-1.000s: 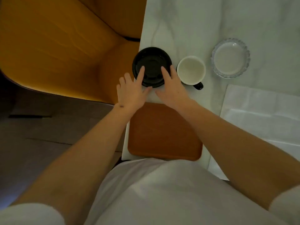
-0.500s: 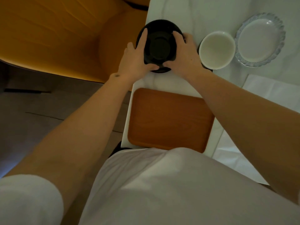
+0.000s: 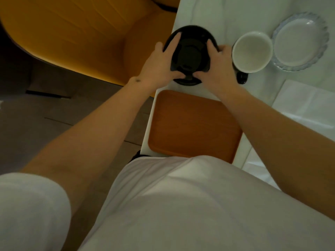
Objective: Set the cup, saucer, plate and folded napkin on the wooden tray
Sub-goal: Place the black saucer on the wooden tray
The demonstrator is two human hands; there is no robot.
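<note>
The left hand and right hand both hold the black saucer; the right wrist may knock the cup just beside it.

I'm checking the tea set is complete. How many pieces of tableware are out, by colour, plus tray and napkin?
Black saucer: 1
White cup: 1
Clear glass plate: 1
Wooden tray: 1
White napkin: 1
Total: 5
</note>
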